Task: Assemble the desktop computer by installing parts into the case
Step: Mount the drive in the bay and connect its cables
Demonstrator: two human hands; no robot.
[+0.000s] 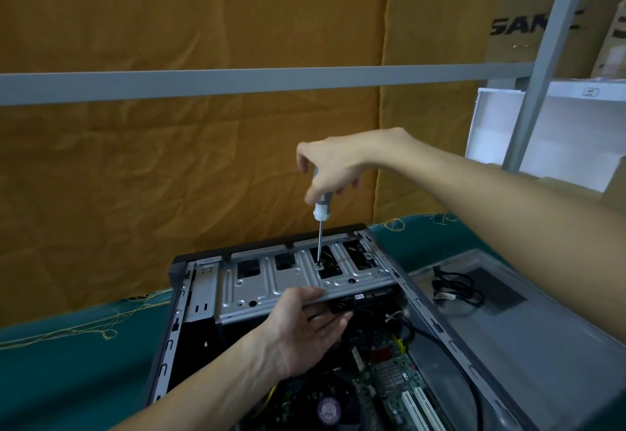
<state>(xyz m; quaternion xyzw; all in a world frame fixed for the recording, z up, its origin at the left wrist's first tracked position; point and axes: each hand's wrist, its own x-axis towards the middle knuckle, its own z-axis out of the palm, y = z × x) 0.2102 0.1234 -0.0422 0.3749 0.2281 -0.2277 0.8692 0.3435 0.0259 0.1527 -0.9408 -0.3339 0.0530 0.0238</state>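
An open desktop case lies on its side on the teal table cover. A silver metal drive bracket spans its far end. My right hand grips the handle of a screwdriver held upright, its tip on a screw in the bracket. My left hand reaches under the bracket's near edge, thumb on top, fingers beneath it holding it. The motherboard with white slots and a CPU fan shows inside the case.
The removed grey side panel lies to the right with black cables on it. A grey shelf rail and upright stand behind, with cardboard and white boxes at the right. Yellow loose threads trail on the teal cloth.
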